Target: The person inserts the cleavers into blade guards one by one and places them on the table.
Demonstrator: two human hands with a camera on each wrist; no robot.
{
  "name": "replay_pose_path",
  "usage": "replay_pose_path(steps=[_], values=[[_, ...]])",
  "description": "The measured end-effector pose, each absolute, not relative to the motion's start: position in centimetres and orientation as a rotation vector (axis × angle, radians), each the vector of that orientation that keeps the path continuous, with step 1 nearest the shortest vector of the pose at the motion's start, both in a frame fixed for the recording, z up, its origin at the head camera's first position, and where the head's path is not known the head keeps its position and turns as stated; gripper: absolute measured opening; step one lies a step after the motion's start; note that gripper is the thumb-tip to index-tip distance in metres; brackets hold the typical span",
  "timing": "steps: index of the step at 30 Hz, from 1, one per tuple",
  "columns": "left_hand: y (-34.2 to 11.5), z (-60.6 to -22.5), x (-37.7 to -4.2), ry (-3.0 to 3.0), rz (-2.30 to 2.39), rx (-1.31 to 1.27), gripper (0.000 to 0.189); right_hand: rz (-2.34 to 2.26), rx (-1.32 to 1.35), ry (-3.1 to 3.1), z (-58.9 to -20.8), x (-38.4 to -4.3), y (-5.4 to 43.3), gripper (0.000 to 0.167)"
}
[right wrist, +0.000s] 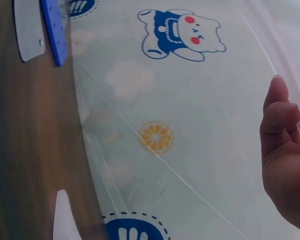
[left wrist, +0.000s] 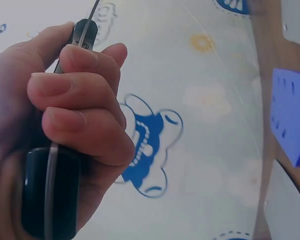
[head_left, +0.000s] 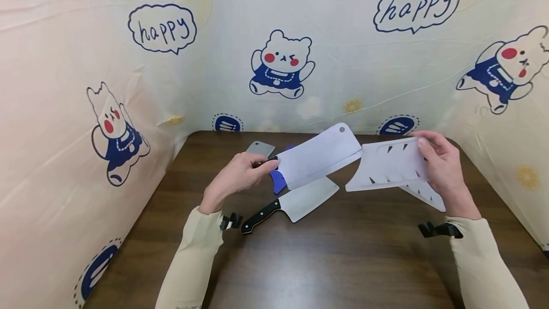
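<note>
By its black handle (left wrist: 52, 195), my left hand (head_left: 240, 173) grips a cleaver with a broad blade (head_left: 319, 156) and a hole near its far corner. The blade points right, raised over the table. My right hand (head_left: 446, 168) pinches the right end of a white slotted blade guard (head_left: 381, 166), thumb on the near face. In the head view the blade's end meets the guard's left edge; whether they touch, I cannot tell. In the right wrist view the guard is mostly out of frame beyond the fingers (right wrist: 282, 117).
Below the held cleaver, a black-handled kitchen knife (head_left: 309, 199) lies on the brown table (head_left: 326, 261). Behind are a blue blade guard (head_left: 279, 185), partly hidden, and another blade (head_left: 262, 149). A second white guard (head_left: 429, 197) lies under my right hand. Printed cloth surrounds the table.
</note>
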State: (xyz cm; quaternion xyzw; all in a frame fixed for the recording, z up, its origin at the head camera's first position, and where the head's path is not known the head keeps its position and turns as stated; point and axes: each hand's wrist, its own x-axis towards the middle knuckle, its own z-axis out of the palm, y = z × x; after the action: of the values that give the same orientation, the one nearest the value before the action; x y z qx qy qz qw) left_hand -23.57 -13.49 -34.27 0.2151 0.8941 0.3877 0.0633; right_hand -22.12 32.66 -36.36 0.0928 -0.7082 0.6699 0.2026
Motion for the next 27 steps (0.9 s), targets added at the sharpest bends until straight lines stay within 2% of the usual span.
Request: replay_pose_path(steps=[12, 19, 27], values=[[-11.5, -33.6, -22.1, 2.571, 1.033, 0.808, 0.03, 2.005, 0.33, -1.825, -35.3, -21.6, 33.5, 0.021], [-11.6, -33.8, -21.9, 2.57, 0.874, 0.885, 0.034, 1.994, 0.433, -1.892, -35.5, -21.9, 33.2, 0.021], [-11.9, -34.3, -22.4, 2.572, 0.783, 1.016, 0.032, 1.884, 0.364, -2.075, -35.8, -21.8, 32.4, 0.023]])
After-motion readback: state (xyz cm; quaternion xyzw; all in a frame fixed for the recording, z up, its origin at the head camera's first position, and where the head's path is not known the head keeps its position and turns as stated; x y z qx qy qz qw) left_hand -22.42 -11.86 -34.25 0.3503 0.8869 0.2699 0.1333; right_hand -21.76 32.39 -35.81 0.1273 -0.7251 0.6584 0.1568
